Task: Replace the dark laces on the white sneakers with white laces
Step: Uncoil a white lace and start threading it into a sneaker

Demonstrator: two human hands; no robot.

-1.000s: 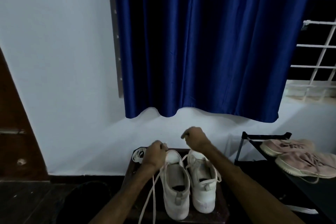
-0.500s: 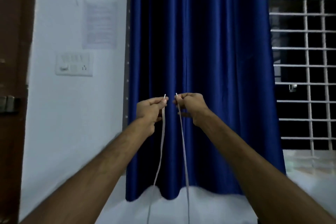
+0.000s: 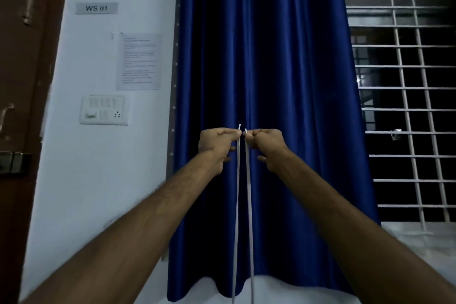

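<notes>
- Grip: left hand (image 3: 217, 145) pinches one tip of the thin flat white lace (image 3: 248, 205); right hand (image 3: 266, 145) pinches the other, just beside it.
- Both strands hang below the hands and run out of frame; white sneakers not in view.
- Tips appear nearly level; blur limits certainty.
- Recommendation: match the tips under even tension before threading on.

Hands: the left hand (image 3: 216, 146) and right hand (image 3: 267, 144) were raised side by side at centre, almost touching, before the curtain (image 3: 291, 76).
Lace: the lace (image 3: 238, 205) hung in two strands, one from each hand.
Left wall: sign (image 3: 96, 8) above notice (image 3: 138, 61), switch panel (image 3: 104, 110) below.
Far left: door (image 3: 22, 86).
Right: window grille (image 3: 407, 108) beside the curtain.
</notes>
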